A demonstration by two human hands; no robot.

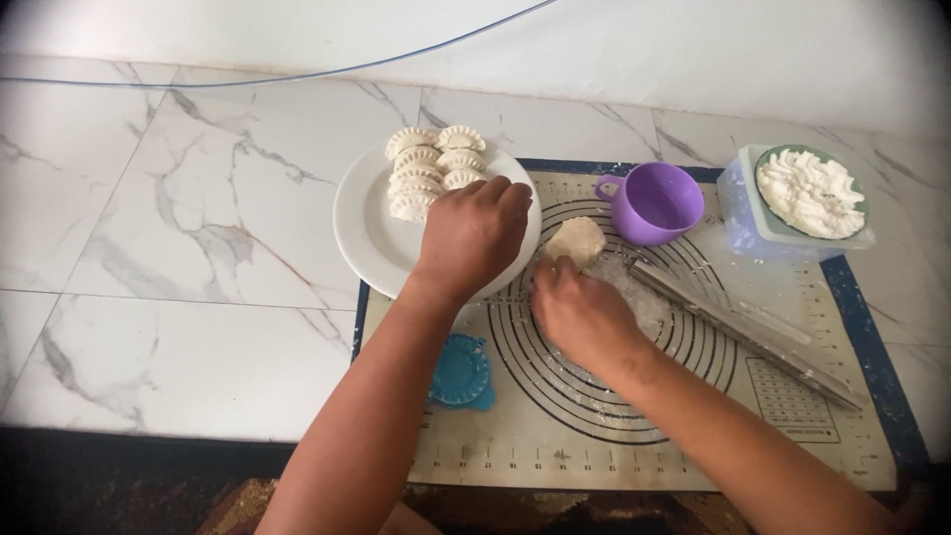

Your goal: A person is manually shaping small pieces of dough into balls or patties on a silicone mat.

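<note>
Just beyond your right hand the dough round is lying, fingertips touching its near edge, grasping nothing. Your left hand is curling over the plate; its grip I cannot tell.

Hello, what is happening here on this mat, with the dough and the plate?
A person is working with both bare hands over a baking mat laid on a marble floor. The left hand rests at the edge of a white plate that holds a row of folded, crimped dumplings. The right hand touches a small round of dough on the floured mat. Nearby lie a rolling pin, a purple cup, a blue dumpling press and a bowl of white filling.
</note>
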